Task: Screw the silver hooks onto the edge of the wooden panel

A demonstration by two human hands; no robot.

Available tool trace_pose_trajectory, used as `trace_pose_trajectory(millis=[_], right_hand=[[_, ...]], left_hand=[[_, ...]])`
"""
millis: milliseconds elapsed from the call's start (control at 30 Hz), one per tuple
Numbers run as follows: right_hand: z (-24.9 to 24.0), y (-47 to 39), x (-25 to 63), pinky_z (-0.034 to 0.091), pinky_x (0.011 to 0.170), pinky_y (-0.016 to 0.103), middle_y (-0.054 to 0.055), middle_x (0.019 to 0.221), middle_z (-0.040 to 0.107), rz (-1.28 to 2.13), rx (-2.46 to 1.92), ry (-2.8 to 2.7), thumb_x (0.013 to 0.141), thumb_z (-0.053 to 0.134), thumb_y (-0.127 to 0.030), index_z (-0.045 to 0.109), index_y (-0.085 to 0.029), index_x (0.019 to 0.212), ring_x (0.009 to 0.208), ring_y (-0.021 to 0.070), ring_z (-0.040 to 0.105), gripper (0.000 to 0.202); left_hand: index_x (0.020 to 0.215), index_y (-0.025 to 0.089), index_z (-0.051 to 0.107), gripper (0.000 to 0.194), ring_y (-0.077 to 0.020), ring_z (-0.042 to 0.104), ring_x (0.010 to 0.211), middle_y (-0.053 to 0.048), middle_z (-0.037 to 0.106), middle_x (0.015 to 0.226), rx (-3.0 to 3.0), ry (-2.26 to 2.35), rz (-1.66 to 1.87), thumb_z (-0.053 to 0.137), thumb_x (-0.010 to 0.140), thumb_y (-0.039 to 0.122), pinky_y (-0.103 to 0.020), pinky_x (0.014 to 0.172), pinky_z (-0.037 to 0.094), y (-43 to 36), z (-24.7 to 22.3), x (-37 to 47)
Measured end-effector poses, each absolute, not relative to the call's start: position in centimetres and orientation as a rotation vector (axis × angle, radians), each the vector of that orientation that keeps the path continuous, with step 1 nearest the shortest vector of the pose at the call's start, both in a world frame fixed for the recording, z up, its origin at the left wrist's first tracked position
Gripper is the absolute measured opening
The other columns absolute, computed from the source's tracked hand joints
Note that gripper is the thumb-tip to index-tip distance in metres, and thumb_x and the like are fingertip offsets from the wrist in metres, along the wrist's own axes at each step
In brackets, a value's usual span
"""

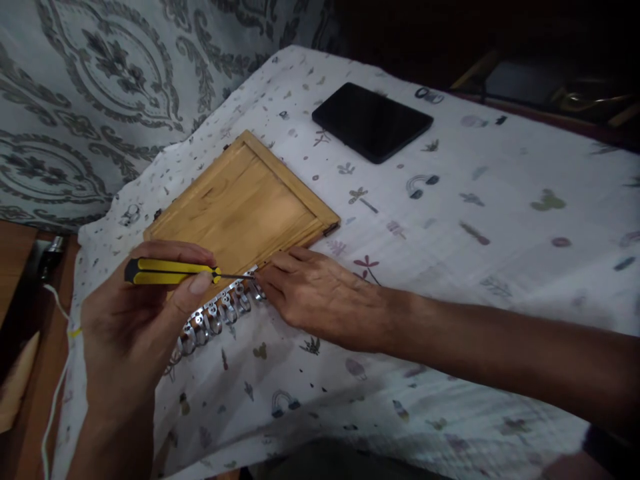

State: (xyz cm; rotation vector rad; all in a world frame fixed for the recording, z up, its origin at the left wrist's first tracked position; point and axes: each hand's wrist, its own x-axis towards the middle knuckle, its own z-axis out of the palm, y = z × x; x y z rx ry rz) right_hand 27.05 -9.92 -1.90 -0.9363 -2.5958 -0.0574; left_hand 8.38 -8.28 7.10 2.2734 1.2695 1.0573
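Along the near edge of the wooden panel [245, 207], a metal ring strip [228, 308] slants from lower left to upper right. Left hand [130, 320] sits over its lower-left stretch, pinching the yellow screwdriver [173, 271] between thumb and fingers. Tool's long axis nearly level across the view, shaft aimed right, at an angle to the strip. Tip ends by the strip's upper-right end, right at the fingertips of the right hand [325, 293]; seated or just above, can't tell. Right hand is nearer that end: fingers close together, palm down, lying on strip and panel edge; pressing or gripping, can't tell.

Panel: flat rectangle, warm yellow-brown wood, visible grain, raised border round a recessed middle, small dark fitting [331, 229] at right corner. Strip: shiny metal, row of curved loops. Handle: yellow with black, slim, smooth. Cloth [450, 247] underneath: white, printed, lightly creased. Glossy black tablet [373, 123] beyond panel, apart.
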Motion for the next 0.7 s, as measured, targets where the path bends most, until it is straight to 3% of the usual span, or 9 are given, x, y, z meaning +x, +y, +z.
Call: trace_pose_trajectory(millis=[167,400,700], right_hand=[[-2.05,-9.88,27.06,0.047,0.077,0.038,0.013,0.102,0.071,-0.061,-0.924,-2.599,0.091,0.053,-0.002,0.071,-0.010,0.097,0.097,0.0255,0.059,0.020],[-2.13,-9.90,27.17,0.048,0.075,0.037,0.014,0.102,0.071,-0.074,-0.907,-2.614,0.090,0.053,0.000,0.071,-0.008,0.099,0.097,0.0261,0.059,0.022],[-2.19,-9.96,27.28,0.046,0.075,0.037,0.013,0.099,0.070,-0.090,-0.918,-2.610,0.089,0.056,-0.001,0.070,-0.009,0.097,0.097,0.0254,0.057,0.019]], left_hand=[[0.086,0.023,0.077,0.021,-0.0084,0.067,0.069,0.003,0.072,0.080,2.157,1.403,1.172,0.083,0.069,0.012,-0.014,0.062,0.055,-8.30,6.96,8.47],[0.090,0.021,0.073,0.031,-0.0087,0.073,0.072,0.004,0.075,0.086,2.082,1.450,1.225,0.085,0.064,0.010,-0.011,0.066,0.059,-8.30,7.03,8.01],[0.089,0.023,0.073,0.028,-0.0106,0.073,0.072,0.003,0.075,0.084,2.092,1.458,1.220,0.084,0.066,0.011,-0.015,0.066,0.060,-8.69,7.01,8.23]])
